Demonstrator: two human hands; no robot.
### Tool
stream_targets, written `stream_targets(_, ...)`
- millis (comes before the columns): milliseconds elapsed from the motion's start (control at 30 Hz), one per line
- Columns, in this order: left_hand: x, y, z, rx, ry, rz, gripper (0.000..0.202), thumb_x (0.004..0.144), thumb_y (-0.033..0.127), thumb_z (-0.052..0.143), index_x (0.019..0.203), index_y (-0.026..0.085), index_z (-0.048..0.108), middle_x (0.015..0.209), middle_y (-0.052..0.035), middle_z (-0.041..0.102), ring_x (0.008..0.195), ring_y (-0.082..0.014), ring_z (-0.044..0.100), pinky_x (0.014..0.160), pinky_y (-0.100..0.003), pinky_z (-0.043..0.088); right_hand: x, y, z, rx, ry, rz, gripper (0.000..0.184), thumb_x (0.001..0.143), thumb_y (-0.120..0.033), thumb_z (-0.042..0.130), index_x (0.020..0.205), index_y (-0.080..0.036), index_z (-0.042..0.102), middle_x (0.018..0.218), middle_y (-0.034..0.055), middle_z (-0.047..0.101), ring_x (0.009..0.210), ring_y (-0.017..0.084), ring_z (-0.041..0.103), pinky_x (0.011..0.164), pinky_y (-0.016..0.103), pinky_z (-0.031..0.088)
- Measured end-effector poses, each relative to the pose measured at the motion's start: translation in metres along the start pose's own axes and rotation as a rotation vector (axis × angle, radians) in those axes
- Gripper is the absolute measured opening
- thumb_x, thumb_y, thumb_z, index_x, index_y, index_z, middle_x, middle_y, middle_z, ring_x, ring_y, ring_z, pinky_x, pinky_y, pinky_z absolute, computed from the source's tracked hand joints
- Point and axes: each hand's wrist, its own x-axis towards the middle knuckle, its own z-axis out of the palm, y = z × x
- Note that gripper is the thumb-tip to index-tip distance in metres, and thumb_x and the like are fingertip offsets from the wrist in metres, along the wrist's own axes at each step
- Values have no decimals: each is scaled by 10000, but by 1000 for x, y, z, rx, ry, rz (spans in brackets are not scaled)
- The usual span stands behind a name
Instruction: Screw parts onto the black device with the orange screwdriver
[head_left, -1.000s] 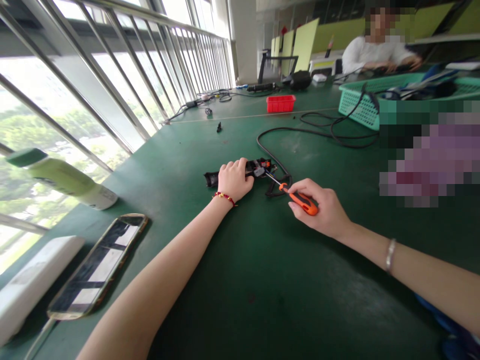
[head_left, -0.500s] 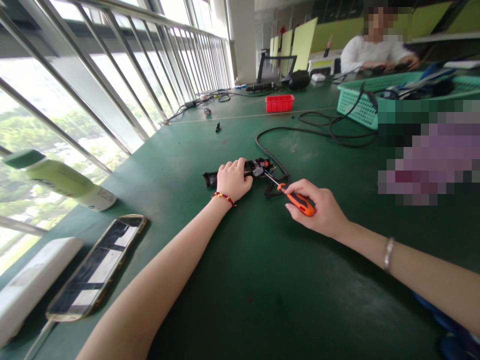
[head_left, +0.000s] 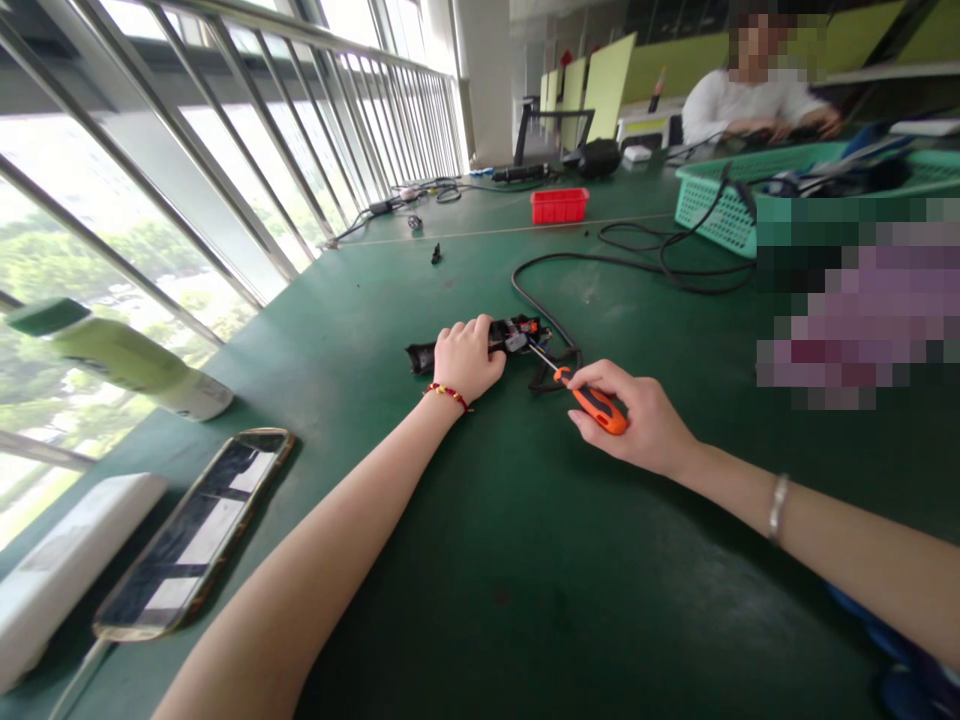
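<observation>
While our left hand [head_left: 469,360] lies clamped over the middle of a black device [head_left: 517,332], our right hand [head_left: 637,415] has its fingers closed around the orange and black handle of a screwdriver [head_left: 600,408]. We find the device flat on the green table [head_left: 450,560], ahead of us, its inner parts exposed at the right end, with an orange-red piece and thin wires. The shaft slants up and left to that end; we cannot tell whether the tip touches. Just beside it, we note a black cord [head_left: 555,257] curving away toward a green basket [head_left: 712,213] on the right. Farther back: a red box [head_left: 559,206] and, left of it, a small black piece [head_left: 436,254]. Near our left forearm, a phone [head_left: 199,535] lies next to a white block [head_left: 75,560]; beyond them leans a green-capped bottle [head_left: 120,355]. Across the table, a person in white [head_left: 720,105] sits.
</observation>
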Motion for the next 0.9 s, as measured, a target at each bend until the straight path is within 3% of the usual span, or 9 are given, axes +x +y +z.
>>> stream_targets(900, 0, 1, -3, -19, -37, -17, 339, 755, 248, 425, 1078, 174, 498, 964, -75, 636, 909, -260, 553, 785, -376, 402, -2, -1, 0, -26, -67, 2, 225, 749, -320, 575, 926, -203, 502, 628, -37, 514, 479, 85, 442, 510, 215, 366)
